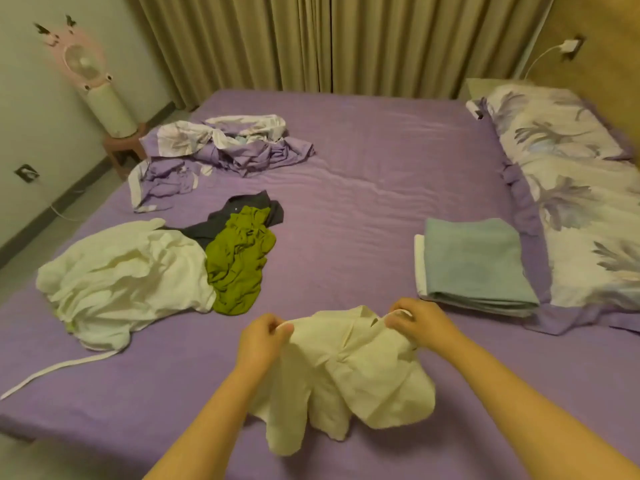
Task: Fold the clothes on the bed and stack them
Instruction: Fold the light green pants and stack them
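Landmark: the wide bed with the smooth purple sheet (363, 161); every place below is given from it.
Held garment: a pale cream cotton shirt (346, 368) at the near edge of the bed, its top edge lifted, its lower part draped on the sheet.
Left hand (261, 336): fingers curled, pinching the shirt's top left corner.
Right hand (420, 323): fingers curled, pinching the shirt's top right corner beside the collar.
Folded stack: a grey-blue folded cloth (476, 261) lies on a white folded piece (419, 265) on the bed's right side, touching the floral white-and-purple quilt (568, 188) that runs along the right edge.
Unfolded pile: a crumpled white garment (124, 271) on the bed's left side, an olive-green crumpled garment (240, 261) touching it, a dark grey garment (246, 209) partly under both.
Loose strap: a white fabric belt (52, 370) trails from the white garment towards the near left edge.
Far left corner: rumpled purple floral bedding (221, 147).
Open room: bare sheet across the bed's middle and far right, between pile and stack.
Beyond the bed: a pink fan on a white cylinder (93, 77) past the far left corner; beige curtains (311, 39) behind the far edge.
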A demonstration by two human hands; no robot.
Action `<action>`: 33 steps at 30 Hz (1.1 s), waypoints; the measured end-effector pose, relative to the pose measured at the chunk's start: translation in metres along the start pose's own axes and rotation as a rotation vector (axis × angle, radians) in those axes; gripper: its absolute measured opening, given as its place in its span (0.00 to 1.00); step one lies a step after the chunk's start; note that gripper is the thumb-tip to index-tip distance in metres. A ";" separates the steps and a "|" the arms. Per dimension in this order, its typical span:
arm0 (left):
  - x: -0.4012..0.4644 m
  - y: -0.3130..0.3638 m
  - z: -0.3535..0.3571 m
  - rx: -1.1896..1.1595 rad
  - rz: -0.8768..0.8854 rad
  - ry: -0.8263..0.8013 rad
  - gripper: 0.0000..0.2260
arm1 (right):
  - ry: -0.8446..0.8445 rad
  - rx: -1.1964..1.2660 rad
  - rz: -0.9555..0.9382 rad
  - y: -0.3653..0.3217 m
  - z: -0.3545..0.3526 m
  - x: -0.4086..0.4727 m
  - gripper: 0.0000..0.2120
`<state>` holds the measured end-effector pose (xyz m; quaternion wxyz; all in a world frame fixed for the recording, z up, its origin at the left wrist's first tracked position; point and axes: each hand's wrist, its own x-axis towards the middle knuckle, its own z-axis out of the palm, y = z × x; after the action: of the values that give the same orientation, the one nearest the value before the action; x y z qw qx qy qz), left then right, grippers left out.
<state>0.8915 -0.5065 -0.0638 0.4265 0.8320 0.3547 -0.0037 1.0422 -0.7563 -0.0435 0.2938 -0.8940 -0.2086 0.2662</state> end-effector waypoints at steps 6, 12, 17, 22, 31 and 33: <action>-0.003 -0.058 0.075 0.313 0.072 -0.120 0.09 | -0.113 -0.025 0.083 0.083 0.107 -0.025 0.09; 0.042 -0.036 0.115 0.676 0.253 -0.337 0.13 | 0.007 0.129 0.205 0.112 0.156 -0.035 0.04; 0.083 -0.027 0.146 0.502 0.289 -0.616 0.09 | 0.206 0.185 0.310 0.131 0.154 -0.024 0.12; 0.118 -0.028 0.162 0.402 0.324 -0.730 0.11 | 0.194 0.404 0.505 0.150 0.149 -0.017 0.15; 0.187 0.000 0.161 0.953 0.606 -0.864 0.11 | 0.171 0.532 0.418 0.154 0.128 -0.005 0.28; 0.209 0.005 0.148 0.871 0.651 -0.885 0.11 | 0.218 0.600 0.419 0.145 0.114 0.010 0.10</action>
<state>1.0954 -0.4915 -0.2190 0.1379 0.9114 -0.1533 -0.3561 1.0135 -0.8112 -0.2180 0.5022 -0.8146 0.0986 0.2730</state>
